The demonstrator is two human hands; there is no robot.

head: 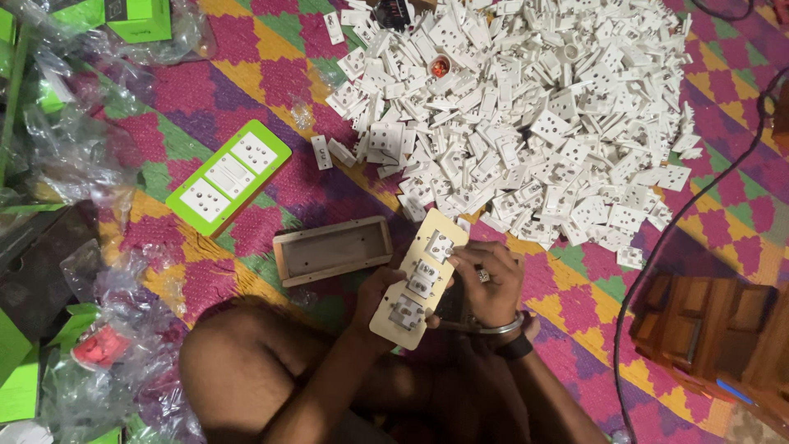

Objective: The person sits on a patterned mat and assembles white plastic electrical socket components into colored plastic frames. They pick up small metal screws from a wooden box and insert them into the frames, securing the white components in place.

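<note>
Over the patterned mat (pixel 271 99), the cream plate (pixel 421 275) slants long-axis up-right; left hand (pixel 380 296) grips its lower edge, right hand (pixel 486 284) seemingly pinches a middle module (pixel 424 277) from the right.

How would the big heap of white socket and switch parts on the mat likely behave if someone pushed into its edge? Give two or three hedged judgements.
The heap of white parts would probably slide and spread rather than move as one, since the pieces lie loose and unstacked. Each piece looks like small, stiff plastic, so likely light. Flat, squarish shapes suggest they would skid on the woven mat, not roll.
</note>
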